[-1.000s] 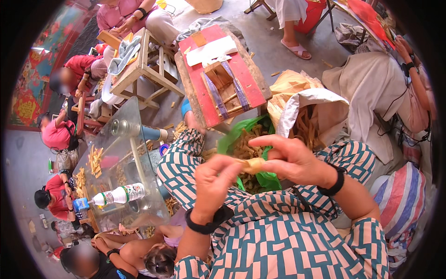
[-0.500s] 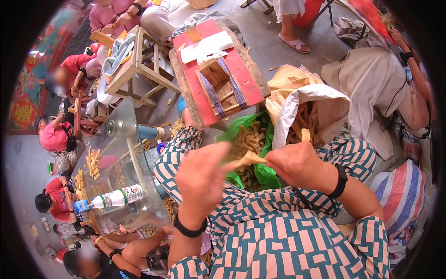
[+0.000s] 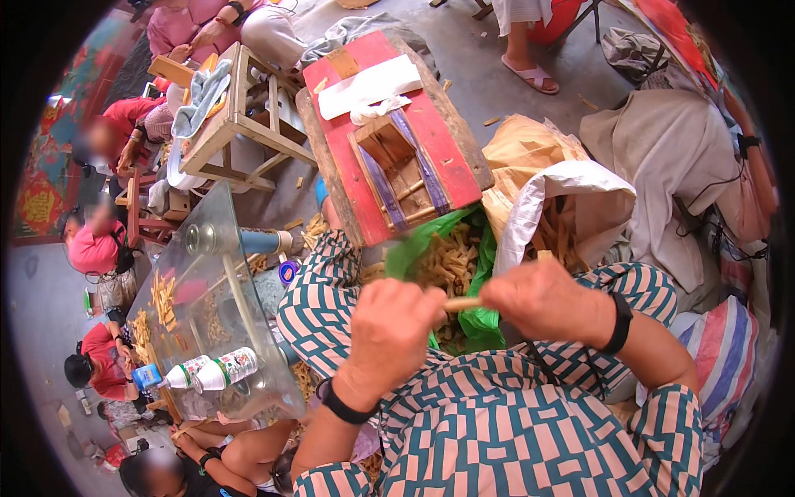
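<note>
Head view, near to far: left hand (image 3: 389, 327) and right hand (image 3: 542, 300) meet over the lap, both closed on one short tan stick (image 3: 462, 304), each pinching an end, the stick held level between them. Person wears a teal-and-pink patterned outfit, black band on each wrist. Just beyond the hands, a green bag (image 3: 464, 257) lies open w/ a heap of similar sticks inside; beside it on the right a white sack (image 3: 571, 203) holds more. Judging by those heaps, plenty of sticks wait to be handled & only this one is in hand; how many are finished can't be told. Left of the lap, a glass table (image 3: 207, 248) carries more loose sticks and two bottles (image 3: 199, 374). Farther off, a red board (image 3: 389, 132) w/ a wooden frame on it leans near a wooden stool (image 3: 240, 116). Other people sit around the table's far side & a sandalled foot (image 3: 530, 74) shows at top
</note>
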Available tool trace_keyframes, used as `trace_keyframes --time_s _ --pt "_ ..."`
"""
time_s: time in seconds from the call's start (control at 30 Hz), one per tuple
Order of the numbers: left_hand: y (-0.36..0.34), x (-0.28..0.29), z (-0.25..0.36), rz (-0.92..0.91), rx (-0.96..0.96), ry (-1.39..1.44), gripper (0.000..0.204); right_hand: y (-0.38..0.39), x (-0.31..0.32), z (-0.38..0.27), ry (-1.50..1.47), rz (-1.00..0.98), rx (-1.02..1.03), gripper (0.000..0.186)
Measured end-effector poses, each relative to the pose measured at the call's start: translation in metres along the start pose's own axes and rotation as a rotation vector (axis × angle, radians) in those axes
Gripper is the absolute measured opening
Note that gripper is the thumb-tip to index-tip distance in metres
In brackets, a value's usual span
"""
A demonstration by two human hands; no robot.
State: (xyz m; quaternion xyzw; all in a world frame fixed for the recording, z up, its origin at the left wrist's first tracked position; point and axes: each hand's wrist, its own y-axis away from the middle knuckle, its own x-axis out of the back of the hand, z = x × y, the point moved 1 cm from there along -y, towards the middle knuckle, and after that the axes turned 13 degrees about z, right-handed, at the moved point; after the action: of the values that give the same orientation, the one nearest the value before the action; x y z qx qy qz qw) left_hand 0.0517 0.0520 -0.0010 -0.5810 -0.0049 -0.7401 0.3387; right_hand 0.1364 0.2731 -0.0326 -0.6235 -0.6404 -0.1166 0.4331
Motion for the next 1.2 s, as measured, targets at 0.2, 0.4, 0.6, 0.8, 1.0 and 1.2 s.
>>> trace_keyframes --time_s 0.2,0.4,0.6,0.8,1.0,1.2 --pt "-0.055 -0.004 -0.062 0.281 0.143 -0.083 0.013 -0.08 0.003 0.062 0.139 0.264 -0.031 0.005" --pt "-0.081 -0.012 -0.099 0.387 0.394 0.055 0.013 -0.129 -0.009 0.087 0.147 0.47 0.046 0.013" --pt "-0.051 -0.027 -0.097 0.328 0.538 0.239 0.014 -0.096 -0.011 0.105 0.16 0.349 -0.148 0.013" --pt "-0.027 0.009 -0.06 0.44 0.298 0.266 0.019 -0.052 -0.002 0.047 -0.011 0.252 0.096 0.011" --pt "-0.007 0.011 -0.019 -0.078 0.844 1.083 0.033 -0.05 0.003 0.0 0.186 0.335 0.449 0.027" --pt "0.01 0.019 0.006 -0.137 0.968 1.349 0.016 -0.044 0.01 -0.014 0.192 0.42 0.468 0.02"
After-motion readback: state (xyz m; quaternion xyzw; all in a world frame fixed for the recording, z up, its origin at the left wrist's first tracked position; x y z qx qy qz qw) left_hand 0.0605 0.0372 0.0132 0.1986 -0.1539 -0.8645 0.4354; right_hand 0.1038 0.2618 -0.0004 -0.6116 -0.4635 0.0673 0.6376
